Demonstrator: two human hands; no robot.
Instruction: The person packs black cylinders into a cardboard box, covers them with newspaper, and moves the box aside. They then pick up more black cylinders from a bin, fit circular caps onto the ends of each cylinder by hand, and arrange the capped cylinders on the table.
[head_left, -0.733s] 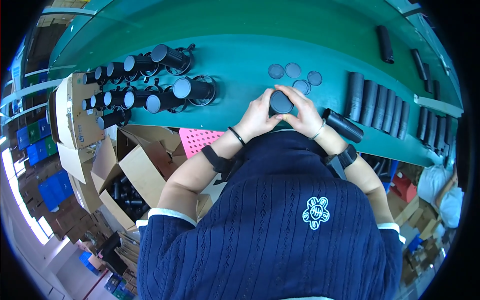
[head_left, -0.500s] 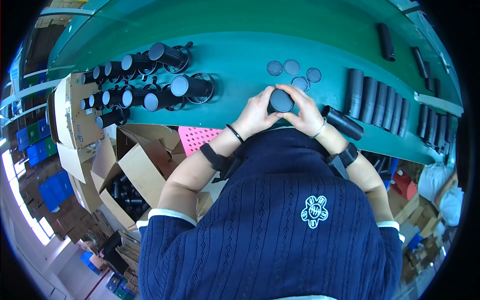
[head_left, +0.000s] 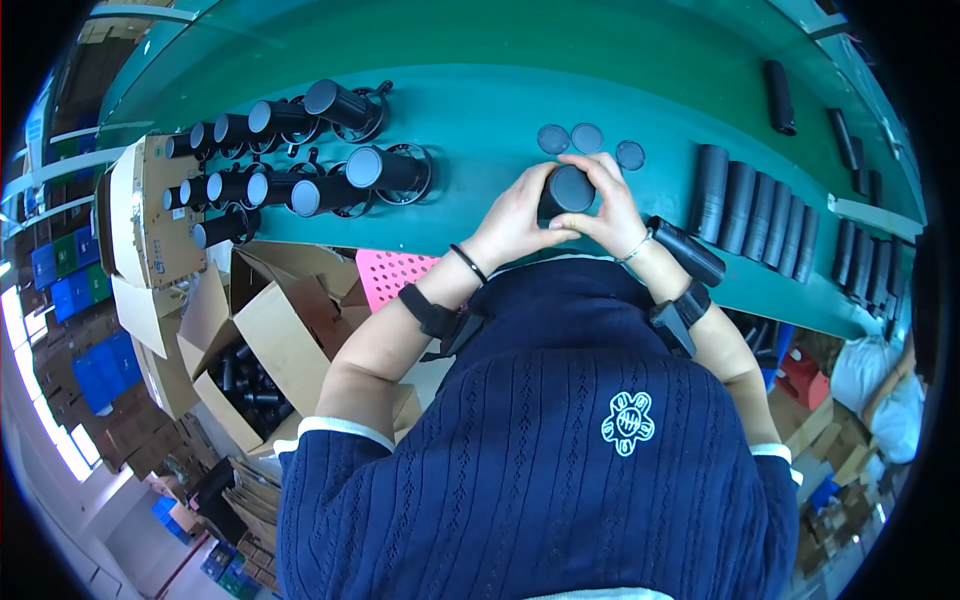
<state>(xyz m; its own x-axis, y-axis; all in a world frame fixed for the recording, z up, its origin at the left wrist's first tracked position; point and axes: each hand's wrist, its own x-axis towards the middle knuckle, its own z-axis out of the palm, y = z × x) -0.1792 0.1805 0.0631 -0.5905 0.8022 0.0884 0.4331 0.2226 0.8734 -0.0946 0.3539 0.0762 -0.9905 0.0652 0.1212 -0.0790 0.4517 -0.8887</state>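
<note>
No text is legible; print (head_left: 158, 267) on the carton (head_left: 182, 225) blurs.

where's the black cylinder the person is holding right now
In the head view, the black cylinder is between the left hand and the right hand, right of centre and just below the loose dark discs.

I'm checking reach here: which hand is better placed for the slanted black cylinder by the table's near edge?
Probably the right hand: it is close to that slanted black cylinder, while the left hand is farther off. Both hands hold another black cylinder, though.
</note>
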